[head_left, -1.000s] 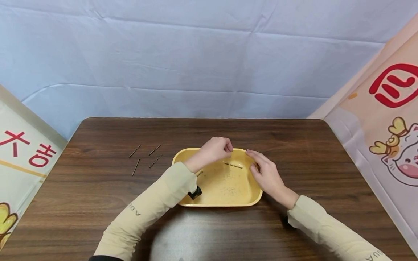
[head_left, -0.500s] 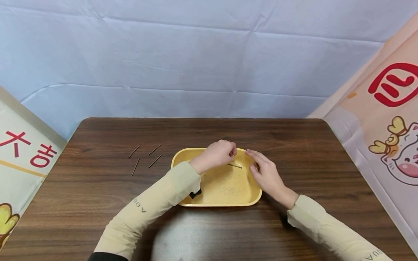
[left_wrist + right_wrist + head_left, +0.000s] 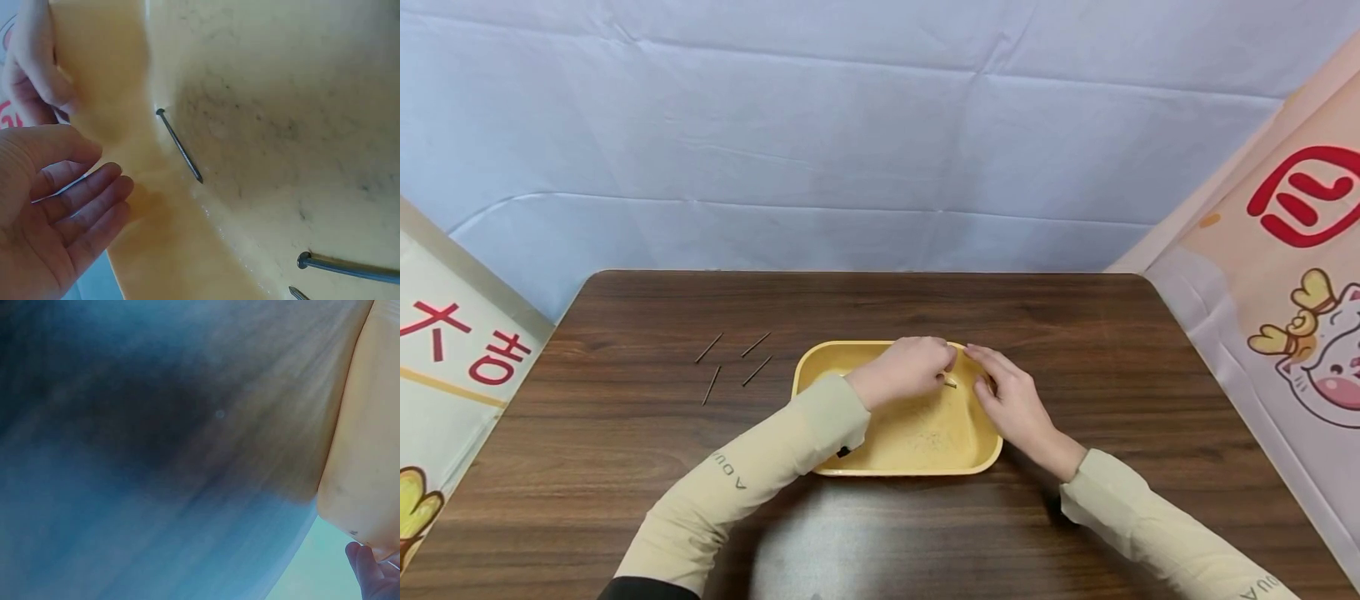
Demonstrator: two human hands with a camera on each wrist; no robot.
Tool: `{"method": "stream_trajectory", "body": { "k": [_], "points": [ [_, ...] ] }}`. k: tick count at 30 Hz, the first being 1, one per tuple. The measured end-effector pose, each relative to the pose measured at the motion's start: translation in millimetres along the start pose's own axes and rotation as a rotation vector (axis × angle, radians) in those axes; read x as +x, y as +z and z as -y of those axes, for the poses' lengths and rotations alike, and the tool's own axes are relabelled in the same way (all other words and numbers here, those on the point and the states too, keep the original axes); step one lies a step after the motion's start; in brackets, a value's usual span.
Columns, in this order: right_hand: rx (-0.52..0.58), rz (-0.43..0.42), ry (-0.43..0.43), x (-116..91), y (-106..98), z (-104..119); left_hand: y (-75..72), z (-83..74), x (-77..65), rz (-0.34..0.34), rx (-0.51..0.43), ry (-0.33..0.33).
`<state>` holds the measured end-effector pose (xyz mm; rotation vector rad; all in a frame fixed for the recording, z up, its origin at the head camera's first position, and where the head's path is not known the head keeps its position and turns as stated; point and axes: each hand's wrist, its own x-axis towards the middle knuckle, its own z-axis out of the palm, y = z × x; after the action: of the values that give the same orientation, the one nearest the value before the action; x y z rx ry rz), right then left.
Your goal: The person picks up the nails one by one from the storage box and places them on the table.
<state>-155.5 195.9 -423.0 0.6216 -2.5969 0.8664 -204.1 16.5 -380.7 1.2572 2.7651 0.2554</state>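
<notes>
A yellow plastic tray (image 3: 917,454) sits on the table. My left hand (image 3: 908,367) reaches over its far side, beside a nail (image 3: 951,384) partly hidden by the fingers. From the left wrist view, that hand (image 3: 69,206) has loosely bent fingers with nothing between them, and the nail (image 3: 180,147) lies on the tray floor to their right. Another nail (image 3: 350,270) and a third nail's tip (image 3: 299,293) show at lower right. My right hand (image 3: 1011,400) holds the tray's right wall, thumb inside, fingers at the far corner; its fingertips (image 3: 362,562) appear below the rim.
Several nails (image 3: 757,371) lie apart on the brown wooden table (image 3: 625,467), left of the tray. A pale cloth (image 3: 850,167) hangs behind the table, with printed sheets (image 3: 1300,333) at both sides. Small dark scuffs (image 3: 287,125) mark the tray floor.
My left hand has moved right and a little nearer over the tray, covering more of the nail at the far right. My right hand and the nails on the table have stayed put.
</notes>
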Motion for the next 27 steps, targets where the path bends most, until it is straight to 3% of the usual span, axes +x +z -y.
{"method": "stream_trajectory", "body": {
  "k": [8,18,27],
  "points": [
    [0.003,-0.008,-0.012,0.5,1.0,-0.6,7.3,-1.7,3.2,-0.001,0.070,0.060],
    [0.008,-0.008,-0.019,1.0,1.8,-0.6,12.4,-1.7,6.0,0.041,0.110,0.090],
    [0.012,-0.007,-0.014,3.7,3.7,-0.5,19.0,-4.4,7.7,0.044,0.203,0.103]
  ]
}}
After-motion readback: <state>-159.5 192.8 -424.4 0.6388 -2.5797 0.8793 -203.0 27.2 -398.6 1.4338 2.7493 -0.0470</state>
